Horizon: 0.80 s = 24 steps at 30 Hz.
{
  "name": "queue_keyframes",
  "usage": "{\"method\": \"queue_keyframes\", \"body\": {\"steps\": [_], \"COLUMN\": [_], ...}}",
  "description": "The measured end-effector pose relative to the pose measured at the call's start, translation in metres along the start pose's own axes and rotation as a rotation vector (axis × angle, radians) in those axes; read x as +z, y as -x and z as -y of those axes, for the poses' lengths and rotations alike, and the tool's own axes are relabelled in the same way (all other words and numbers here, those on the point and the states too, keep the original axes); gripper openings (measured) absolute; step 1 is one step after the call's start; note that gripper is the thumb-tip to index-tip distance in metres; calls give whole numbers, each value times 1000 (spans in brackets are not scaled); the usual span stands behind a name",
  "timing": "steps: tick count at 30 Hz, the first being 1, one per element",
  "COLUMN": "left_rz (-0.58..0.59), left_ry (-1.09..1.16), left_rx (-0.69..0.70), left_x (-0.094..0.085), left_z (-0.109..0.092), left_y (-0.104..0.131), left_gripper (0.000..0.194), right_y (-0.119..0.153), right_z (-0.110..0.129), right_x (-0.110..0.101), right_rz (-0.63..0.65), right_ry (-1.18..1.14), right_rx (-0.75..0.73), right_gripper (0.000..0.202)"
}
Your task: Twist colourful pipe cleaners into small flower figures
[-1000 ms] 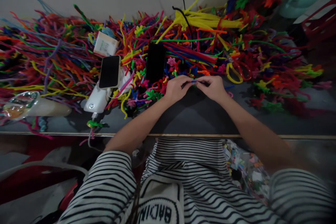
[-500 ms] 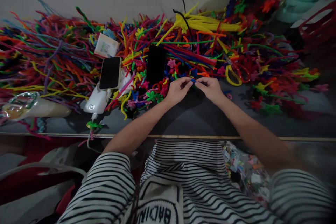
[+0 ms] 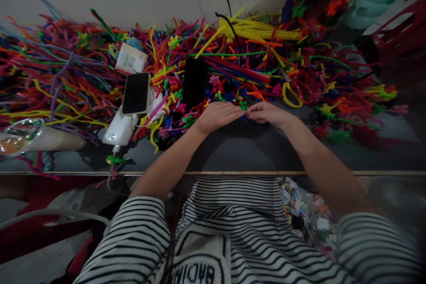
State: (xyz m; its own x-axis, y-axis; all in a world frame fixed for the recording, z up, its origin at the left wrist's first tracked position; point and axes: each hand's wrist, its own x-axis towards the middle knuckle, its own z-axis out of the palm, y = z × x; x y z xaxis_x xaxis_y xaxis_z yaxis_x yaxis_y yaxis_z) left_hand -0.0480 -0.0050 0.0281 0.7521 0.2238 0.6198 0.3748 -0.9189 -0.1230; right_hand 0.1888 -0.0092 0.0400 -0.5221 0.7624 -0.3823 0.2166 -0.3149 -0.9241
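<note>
Both hands meet over the front of the table, just below the pile of coloured pipe cleaners. A small blue pipe cleaner piece [image 3: 245, 118] shows between the fingertips. My left hand [image 3: 218, 116] has its back turned up and its fingertips closed at the piece; its thumb is hidden. From the other side, my right hand [image 3: 269, 113] pinches the blue piece with thumb and curled fingers. Directly behind the fingertips is a bit of green pipe cleaner [image 3: 244, 105]. The exact shape of the blue piece is too small to tell.
Scissors with yellow and red handles [image 3: 293, 95] lie right of my hands. A black phone [image 3: 195, 82] lies left, with another phone [image 3: 136, 93] on a white power bank [image 3: 116, 131]. A plastic cup [image 3: 63, 136] lies far left; yellow pipe cleaners [image 3: 262, 30] are bundled behind.
My left hand has rolled over so its back covers the thumb, and it sits slightly lower and further left. The blue piece now hangs lower between the fingers. The view has shifted slightly.
</note>
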Motion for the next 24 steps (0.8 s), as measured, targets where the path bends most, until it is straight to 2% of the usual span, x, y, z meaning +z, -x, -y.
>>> {"method": "queue_keyframes", "body": {"steps": [5,12,17,20,24], "left_rz": [6,38,30,87,83], "left_ry": [-102,-33,-121,-112,22], "left_rx": [105,130,184,111,-123], "left_x": [-7,-6,-4,-1,6], "left_z": [-1,1,-1,-3,-10], "left_y": [-2,-1,-5,-7,-9], "left_gripper": [27,26,24,26,28], "right_y": [1,-1,1,1,2], "right_z": [0,-4,-2,-1,-4], "right_x": [-2,-4,-3,0,8], "right_rz": [35,69,27,-41,-206], "right_ry": [9,10,124,211,421], "right_rx": [-12,-21,-79,-191,-370], "right_gripper": [21,28,34,37,33]}}
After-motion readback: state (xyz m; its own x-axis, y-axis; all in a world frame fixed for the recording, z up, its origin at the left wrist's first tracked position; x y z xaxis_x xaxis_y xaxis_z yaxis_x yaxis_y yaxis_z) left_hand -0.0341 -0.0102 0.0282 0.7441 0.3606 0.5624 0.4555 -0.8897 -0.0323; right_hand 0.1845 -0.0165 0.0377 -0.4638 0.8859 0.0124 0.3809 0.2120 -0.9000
